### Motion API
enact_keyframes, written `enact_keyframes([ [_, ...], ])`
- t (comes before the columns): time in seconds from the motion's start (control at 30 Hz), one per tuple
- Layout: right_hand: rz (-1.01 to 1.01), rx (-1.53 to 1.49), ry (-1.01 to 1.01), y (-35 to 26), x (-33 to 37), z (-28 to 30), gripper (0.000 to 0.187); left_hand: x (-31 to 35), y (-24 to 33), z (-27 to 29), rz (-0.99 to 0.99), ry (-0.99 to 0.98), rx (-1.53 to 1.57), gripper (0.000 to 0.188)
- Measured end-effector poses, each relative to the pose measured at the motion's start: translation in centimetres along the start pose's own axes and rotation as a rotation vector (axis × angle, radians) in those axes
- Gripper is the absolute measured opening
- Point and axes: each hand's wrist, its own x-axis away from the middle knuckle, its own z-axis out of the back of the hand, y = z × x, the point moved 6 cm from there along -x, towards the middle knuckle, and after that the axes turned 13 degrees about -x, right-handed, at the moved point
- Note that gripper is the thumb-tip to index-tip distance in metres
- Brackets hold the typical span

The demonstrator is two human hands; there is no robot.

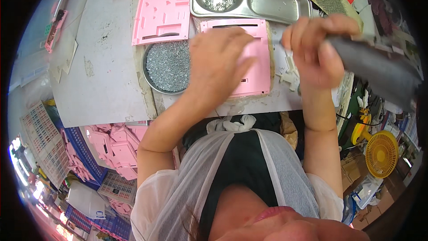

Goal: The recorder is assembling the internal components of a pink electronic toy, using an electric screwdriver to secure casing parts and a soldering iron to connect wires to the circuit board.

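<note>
A pink plastic panel (256, 64) with slots lies in front of me on the table. My left hand (220, 56) is over its left part, fingers loosely apart and slightly blurred; I cannot tell whether it touches the panel. My right hand (318, 47) is wrapped round a dark, thick-bodied electric screwdriver (372, 64), tilted and smeared by motion, its thin tip pointing left toward the panel's right edge. Just left of my left hand stands a round metal bowl (143, 64) full of small silvery screws (167, 64).
Behind the panel sits a steel compartment tray (252, 17) with some screws in one hollow. More pink panels (162, 11) lie at the far left, others heaped below the table (102, 85) at left. Pale plastic bits (292, 73) lie right. A yellow fan (381, 154) stands lower right.
</note>
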Motion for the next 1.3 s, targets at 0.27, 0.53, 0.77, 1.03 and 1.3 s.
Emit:
enact_keyframes([
  [0.27,-0.007,0.071,0.019,4.8,-1.0,5.4,0.022,5.1,-7.9,4.2,0.286,-0.462,-0.406,0.014],
  [0.53,0.033,0.152,0.007,3.5,-2.5,4.0,0.030,4.9,-8.9,4.2,0.239,-0.244,-0.382,0.007],
  [0.77,-0.036,-0.113,-0.198,2.0,-3.1,-2.2,0.041,5.0,-9.7,4.9,0.206,-0.181,-0.400,0.009],
  [1.03,-0.188,-0.131,-0.146,4.8,-2.7,-8.9,0.032,4.7,-5.7,4.7,0.082,-0.031,-0.118,0.015],
  [1.3,-0.226,-0.097,-0.146,6.4,-2.4,-9.5,0.030,4.4,-5.5,5.2,0.055,-0.042,-0.108,0.015],
])
